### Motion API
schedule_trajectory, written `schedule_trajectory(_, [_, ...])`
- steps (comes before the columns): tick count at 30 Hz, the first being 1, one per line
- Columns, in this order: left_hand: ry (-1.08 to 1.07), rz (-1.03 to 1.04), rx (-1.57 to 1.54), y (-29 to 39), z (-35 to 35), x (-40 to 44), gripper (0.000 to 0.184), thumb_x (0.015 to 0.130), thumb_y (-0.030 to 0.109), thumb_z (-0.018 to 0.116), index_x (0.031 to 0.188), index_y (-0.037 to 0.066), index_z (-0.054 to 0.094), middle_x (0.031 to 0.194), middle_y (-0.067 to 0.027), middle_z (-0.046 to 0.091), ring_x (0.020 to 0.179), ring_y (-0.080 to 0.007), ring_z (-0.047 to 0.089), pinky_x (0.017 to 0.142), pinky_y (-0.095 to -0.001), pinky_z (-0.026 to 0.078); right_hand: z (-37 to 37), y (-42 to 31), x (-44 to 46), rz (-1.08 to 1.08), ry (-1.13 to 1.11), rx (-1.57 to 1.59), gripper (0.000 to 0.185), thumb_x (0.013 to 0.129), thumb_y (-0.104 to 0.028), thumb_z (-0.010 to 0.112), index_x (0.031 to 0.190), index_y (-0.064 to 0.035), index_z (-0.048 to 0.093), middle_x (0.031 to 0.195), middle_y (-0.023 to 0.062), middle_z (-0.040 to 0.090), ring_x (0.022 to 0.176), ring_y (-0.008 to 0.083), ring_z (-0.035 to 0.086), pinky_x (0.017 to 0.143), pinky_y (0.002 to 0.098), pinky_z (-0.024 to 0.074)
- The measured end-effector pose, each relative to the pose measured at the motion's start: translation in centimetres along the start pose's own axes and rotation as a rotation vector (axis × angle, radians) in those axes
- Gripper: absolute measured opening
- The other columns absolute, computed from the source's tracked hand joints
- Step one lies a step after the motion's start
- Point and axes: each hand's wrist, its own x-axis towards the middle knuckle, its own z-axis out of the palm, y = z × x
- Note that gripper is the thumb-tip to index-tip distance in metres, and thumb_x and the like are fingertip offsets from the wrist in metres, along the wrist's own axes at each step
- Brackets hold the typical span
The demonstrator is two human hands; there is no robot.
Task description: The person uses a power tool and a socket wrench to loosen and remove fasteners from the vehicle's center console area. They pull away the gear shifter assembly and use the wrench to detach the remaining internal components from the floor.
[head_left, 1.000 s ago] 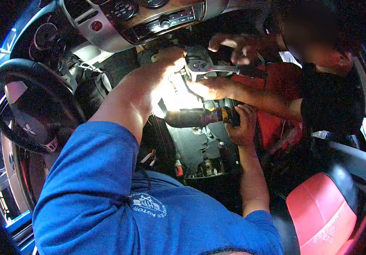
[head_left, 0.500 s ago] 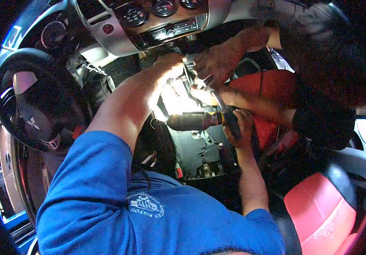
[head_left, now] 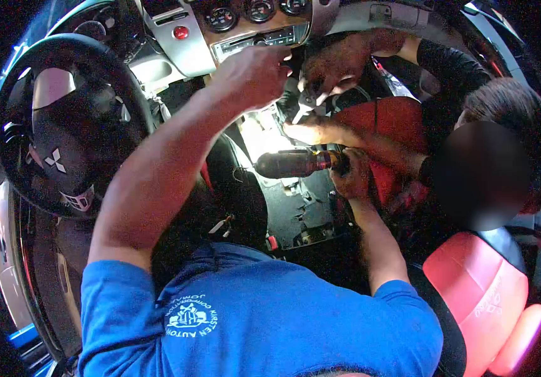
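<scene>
My left hand [head_left: 255, 75] is raised in front of the radio, over the bright centre console [head_left: 259, 135]. Its fingers are curled; whatever may be between them is too small or hidden to name. Lower right, my right hand [head_left: 353, 179] grips a black and yellow handheld tool [head_left: 290, 164] by its right end. The tool lies level, its rounded black body pointing left across the console; its exact kind is unclear. A co-worker's upper hand [head_left: 330, 69] holds a tool with a round head and pale shaft [head_left: 307, 103]. The co-worker's other hand [head_left: 305, 133] touches the lit console area.
The steering wheel [head_left: 57, 132] stands at left, with the dashboard radio [head_left: 261, 41] ahead. A co-worker leans in from the right beside a red seat [head_left: 377, 119]. Another red seat [head_left: 471, 283] is at lower right, and a red buckle [head_left: 273, 242] sits near my body.
My left hand has lifted up and away from the console toward the radio. My right hand still holds the tool, shifted slightly up in view. The co-worker's upper hand has moved up with its tool.
</scene>
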Motion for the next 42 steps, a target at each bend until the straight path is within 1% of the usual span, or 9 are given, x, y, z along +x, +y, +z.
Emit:
schedule_trajectory(2, [0.113,0.106,0.041,1.7,-4.6,-2.4,0.027,0.091,0.02,0.071,0.114,0.007,0.068,0.099,-0.0176,0.071,0.089,-0.0371,0.07,0.079,-0.0423,0.057,-0.2,-0.1,0.2,0.007,-0.002,0.002,0.063,0.072,-0.025,0.079,0.126,-0.0039,0.055,0.124,0.0212,0.059,0.116,0.0426,0.056,0.102,0.0545,0.044])
schedule_trajectory(4, [0.453,0.435,0.232,0.5,-7.9,-4.3,0.025,0.086,0.025,0.074,0.106,0.013,0.069,0.093,-0.0127,0.069,0.086,-0.0343,0.068,0.073,-0.0444,0.055,-0.1,-0.1,0.2,0.011,-0.006,0.007,0.063,0.072,-0.025,0.079,0.126,-0.0036,0.055,0.123,0.0213,0.06,0.114,0.0427,0.057,0.101,0.0541,0.0445])
schedule_trajectory(7, [0.635,0.438,0.642,-2.0,-13.3,-6.9,0.027,0.084,0.026,0.077,0.107,0.014,0.071,0.102,-0.0068,0.072,0.099,-0.028,0.067,0.092,-0.0439,0.05,-0.1,-0.3,1.0,-0.042,0.064,0.034,0.049,0.073,-0.026,0.081,0.111,-0.0027,0.062,0.108,0.0216,0.065,0.102,0.0412,0.062,0.092,0.0496,0.0497])
schedule_trajectory(9, [0.672,0.367,0.787,-4.3,-15.9,-7.8,0.028,0.083,0.029,0.078,0.107,0.015,0.072,0.106,-0.0061,0.072,0.103,-0.0275,0.066,0.097,-0.044,0.047,-1.0,-1.0,1.4,0.066,-0.072,0.082,0.056,0.073,-0.026,0.08,0.119,-0.0029,0.058,0.114,0.0218,0.063,0.106,0.0426,0.06,0.097,0.0521,0.0468])
schedule_trajectory(13, [0.738,0.332,0.849,-7.2,-17.1,-8.3,0.028,0.083,0.033,0.078,0.105,0.016,0.073,0.107,-0.0025,0.071,0.109,-0.0256,0.063,0.102,-0.0442,0.042,-0.1,-0.4,1.1,-0.096,0.049,0.106,0.058,0.074,-0.027,0.08,0.121,-0.0028,0.056,0.117,0.022,0.062,0.109,0.0434,0.059,0.099,0.0532,0.0452])
schedule_trajectory(20, [0.788,0.363,0.785,-8.2,-15.4,-8.1,0.017,0.083,0.029,0.076,0.097,0.019,0.073,0.105,0.0022,0.072,0.116,-0.023,0.06,0.105,-0.0464,0.035,-1.8,-2.7,2.2,0.205,-0.138,0.201,0.057,0.076,-0.028,0.082,0.12,-0.0033,0.057,0.118,0.0215,0.062,0.108,0.0422,0.06,0.098,0.051,0.0485])
schedule_trajectory(25, [0.822,0.395,0.746,-8.7,-15.2,-8.2,0.013,0.084,0.028,0.075,0.093,0.019,0.072,0.102,0.0021,0.071,0.116,-0.0249,0.06,0.107,-0.0487,0.033,0.4,-0.3,0.8,-0.069,0.068,-0.068,0.058,0.077,-0.03,0.082,0.122,-0.0031,0.057,0.118,0.0224,0.062,0.107,0.0423,0.061,0.097,0.051,0.0493])
schedule_trajectory(33, [0.813,0.389,0.779,-8.2,-15.2,-8.4,0.012,0.084,0.028,0.073,0.091,0.019,0.072,0.099,0.0017,0.071,0.116,-0.026,0.06,0.107,-0.0498,0.032,-1.4,-1.9,1.8,0.168,-0.187,0.027,0.062,0.075,-0.032,0.082,0.122,-0.0019,0.057,0.118,0.0218,0.062,0.112,0.0424,0.058,0.101,0.0534,0.0441])
schedule_trajectory(42, [0.838,0.395,0.735,-8.7,-15.0,-8.2,0.011,0.083,0.028,0.073,0.091,0.02,0.072,0.098,0.0025,0.071,0.117,-0.0253,0.059,0.109,-0.0505,0.03,0.0,-0.3,0.7,0.041,-0.028,0.011,0.06,0.071,-0.028,0.083,0.119,-0.002,0.058,0.119,0.0224,0.061,0.114,0.0425,0.056,0.102,0.0534,0.0438])
